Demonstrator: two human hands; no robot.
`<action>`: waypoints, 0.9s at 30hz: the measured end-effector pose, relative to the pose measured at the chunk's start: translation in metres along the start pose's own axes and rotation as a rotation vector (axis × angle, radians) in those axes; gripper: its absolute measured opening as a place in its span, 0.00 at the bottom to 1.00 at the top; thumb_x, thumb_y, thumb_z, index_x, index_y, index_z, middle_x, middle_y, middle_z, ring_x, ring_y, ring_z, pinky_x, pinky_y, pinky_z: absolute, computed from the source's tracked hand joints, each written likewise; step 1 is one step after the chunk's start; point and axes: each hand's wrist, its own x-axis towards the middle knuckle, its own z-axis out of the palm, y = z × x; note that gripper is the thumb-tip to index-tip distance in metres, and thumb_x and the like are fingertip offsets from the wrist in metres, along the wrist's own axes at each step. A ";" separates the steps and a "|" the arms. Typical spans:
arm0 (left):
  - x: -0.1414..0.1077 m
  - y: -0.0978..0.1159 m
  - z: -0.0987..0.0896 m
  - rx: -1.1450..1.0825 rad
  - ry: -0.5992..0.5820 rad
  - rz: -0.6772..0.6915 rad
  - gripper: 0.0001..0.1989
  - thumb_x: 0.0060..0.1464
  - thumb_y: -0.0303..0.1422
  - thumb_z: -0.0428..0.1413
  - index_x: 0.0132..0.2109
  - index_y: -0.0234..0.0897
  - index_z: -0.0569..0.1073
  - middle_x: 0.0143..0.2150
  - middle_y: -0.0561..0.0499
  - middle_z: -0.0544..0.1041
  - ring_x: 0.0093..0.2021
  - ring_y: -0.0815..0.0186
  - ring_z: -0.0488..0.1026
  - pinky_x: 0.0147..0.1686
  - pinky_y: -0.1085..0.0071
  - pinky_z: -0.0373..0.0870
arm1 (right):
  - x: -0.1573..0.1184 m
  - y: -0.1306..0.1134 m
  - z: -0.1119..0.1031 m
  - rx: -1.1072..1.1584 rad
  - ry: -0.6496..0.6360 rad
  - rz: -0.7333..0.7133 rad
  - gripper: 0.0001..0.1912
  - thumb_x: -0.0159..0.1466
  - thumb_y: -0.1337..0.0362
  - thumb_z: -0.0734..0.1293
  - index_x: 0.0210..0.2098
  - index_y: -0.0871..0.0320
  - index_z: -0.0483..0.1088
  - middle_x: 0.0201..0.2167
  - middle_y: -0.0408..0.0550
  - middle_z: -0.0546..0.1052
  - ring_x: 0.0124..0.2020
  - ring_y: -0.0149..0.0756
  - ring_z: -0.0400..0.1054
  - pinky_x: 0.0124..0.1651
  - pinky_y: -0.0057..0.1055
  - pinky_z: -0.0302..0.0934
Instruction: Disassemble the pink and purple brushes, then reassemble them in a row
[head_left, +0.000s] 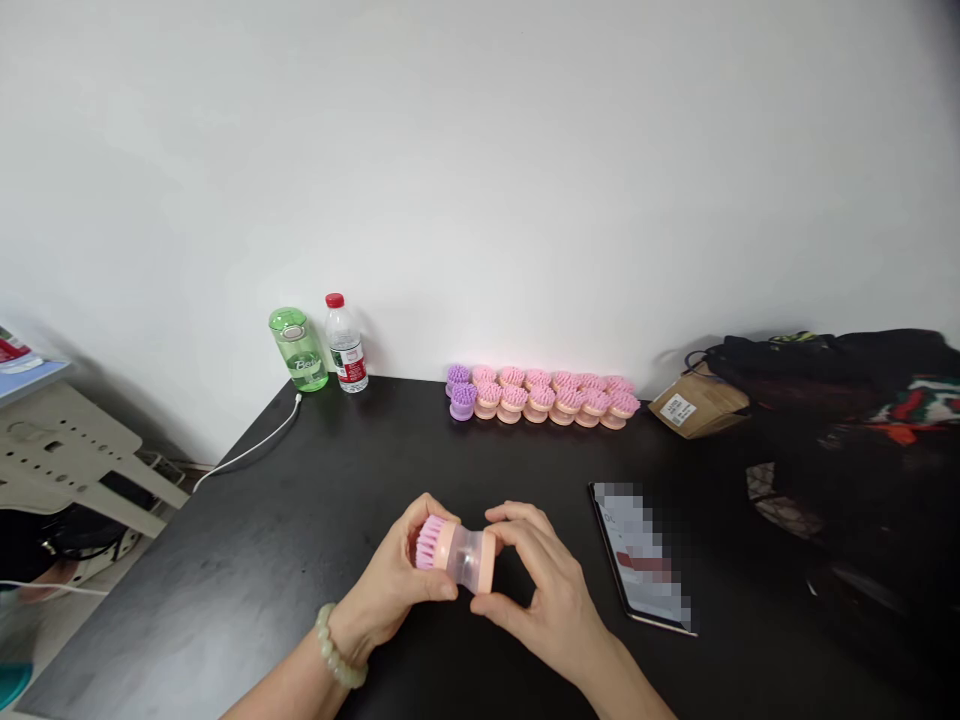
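Observation:
A pink scrub brush [466, 560] with a clear middle body and peach-coloured ends lies sideways between my hands, above the black table [360, 460]. My left hand [401, 560] wraps round its bristle end, thumb along the near side. At the opposite end, my right hand [544, 580] pinches the peach base between thumb and fingers. Behind, against the wall, two rows of similar brushes [540, 402] stand with bristles up. Most are pink; two purple brushes [462, 400] form the left end of the rows.
At the back left stand a green bottle [300, 350] and a red-capped water bottle [347, 350], with a white cable [255, 446] nearby. A tablet [643, 560] lies right of my hands. Beyond it are a brown paper package [697, 402] and a dark bag [832, 450].

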 end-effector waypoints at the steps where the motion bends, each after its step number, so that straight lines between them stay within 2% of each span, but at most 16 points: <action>1: 0.000 -0.001 -0.001 0.007 0.007 0.015 0.31 0.32 0.43 0.75 0.41 0.39 0.70 0.34 0.55 0.69 0.32 0.70 0.62 0.32 0.74 0.57 | 0.000 -0.001 0.000 0.010 -0.006 0.005 0.21 0.65 0.44 0.65 0.43 0.56 0.68 0.35 0.52 0.76 0.45 0.49 0.72 0.45 0.44 0.71; 8: 0.002 -0.004 -0.007 0.139 0.022 0.134 0.31 0.32 0.43 0.75 0.43 0.41 0.71 0.39 0.53 0.68 0.35 0.67 0.64 0.34 0.72 0.59 | -0.004 -0.001 0.002 0.118 -0.057 0.084 0.20 0.69 0.48 0.62 0.50 0.56 0.66 0.42 0.54 0.74 0.44 0.45 0.71 0.45 0.39 0.70; 13: 0.004 -0.005 -0.009 0.202 0.030 0.167 0.30 0.35 0.45 0.73 0.44 0.41 0.71 0.40 0.53 0.67 0.36 0.66 0.64 0.35 0.72 0.60 | -0.005 0.002 0.006 0.218 -0.112 0.204 0.17 0.68 0.51 0.63 0.50 0.55 0.66 0.43 0.51 0.73 0.43 0.41 0.72 0.44 0.36 0.70; 16: 0.005 -0.007 -0.011 0.278 0.054 0.191 0.28 0.38 0.44 0.72 0.44 0.42 0.70 0.39 0.53 0.67 0.35 0.66 0.64 0.34 0.71 0.61 | -0.007 0.007 0.012 0.265 -0.157 0.299 0.15 0.67 0.56 0.65 0.51 0.54 0.66 0.44 0.49 0.74 0.45 0.41 0.73 0.47 0.38 0.70; 19: 0.007 -0.005 -0.011 0.518 0.127 0.275 0.23 0.41 0.39 0.71 0.43 0.41 0.71 0.39 0.53 0.69 0.36 0.63 0.65 0.36 0.69 0.63 | -0.013 0.015 0.023 0.244 -0.174 0.415 0.20 0.66 0.60 0.65 0.56 0.53 0.63 0.47 0.50 0.76 0.48 0.43 0.74 0.51 0.43 0.69; 22: 0.008 -0.003 -0.012 0.768 0.253 0.343 0.20 0.42 0.31 0.69 0.43 0.42 0.71 0.41 0.51 0.71 0.41 0.58 0.69 0.43 0.64 0.65 | -0.020 0.023 0.032 0.159 -0.130 0.450 0.28 0.63 0.65 0.66 0.62 0.52 0.59 0.49 0.51 0.77 0.50 0.45 0.74 0.53 0.47 0.69; 25: 0.010 -0.005 -0.017 0.846 0.365 0.327 0.29 0.41 0.25 0.66 0.52 0.44 0.69 0.44 0.51 0.73 0.45 0.55 0.71 0.49 0.58 0.66 | -0.024 0.029 0.037 0.078 -0.073 0.411 0.33 0.60 0.68 0.68 0.63 0.50 0.58 0.51 0.51 0.75 0.52 0.46 0.73 0.53 0.48 0.70; 27: 0.013 -0.010 -0.023 0.899 0.383 0.334 0.34 0.40 0.23 0.64 0.56 0.45 0.66 0.45 0.51 0.73 0.47 0.55 0.72 0.51 0.56 0.66 | -0.024 0.031 0.037 0.046 -0.058 0.390 0.33 0.59 0.70 0.68 0.63 0.51 0.60 0.51 0.52 0.76 0.52 0.47 0.73 0.53 0.48 0.71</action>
